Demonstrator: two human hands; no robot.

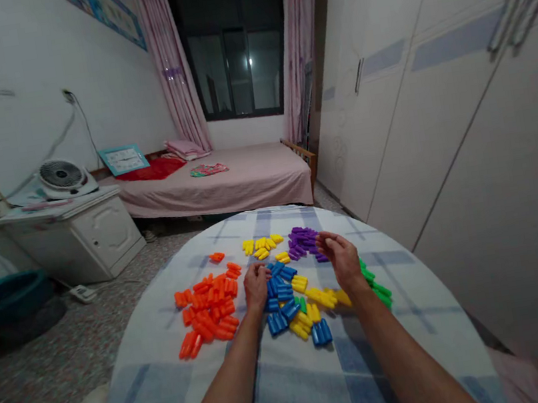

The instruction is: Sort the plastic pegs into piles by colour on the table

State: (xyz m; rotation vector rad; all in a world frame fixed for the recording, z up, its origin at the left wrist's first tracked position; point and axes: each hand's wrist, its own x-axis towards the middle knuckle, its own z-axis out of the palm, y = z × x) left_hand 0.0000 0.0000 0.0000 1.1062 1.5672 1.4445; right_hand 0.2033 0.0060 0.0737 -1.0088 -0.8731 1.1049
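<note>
Closest to the camera are the two bare forearms, stretched out over a round table (185, 382) covered in a blue-and-white checked cloth.

The left hand (256, 286) sits at the near-left edge of the blue pieces (279, 294), fingers curled down onto them. It looks like a pinch, but I can't tell if anything is actually caught in there. The right hand (339, 260) hovers a bit further out, fingers bent in loosely right beside the purple pieces (302, 240); whether it's holding one is hidden too.

The pieces themselves are short chunky plastic pegs, sorted roughly by colour. I'd guess they're light, hard and a bit slick, so they'll skid on the cloth if you shove them. Pinching one across its short sides with thumb and forefinger looks like the way to go, and nothing here seems breakable.

Orange pieces (207, 305) lie in a big spread to the left, well apart from the hands. Yellow pieces (316, 299) are mixed in with the blue in the middle, with more at the far side, and green pieces (375, 283) peek out from behind the right wrist.

Past the table there's a bed (245, 178) with a pink cover, a small fan (63, 177) on a white cabinet at the left, and a white wardrobe (465, 132) down the right.
</note>
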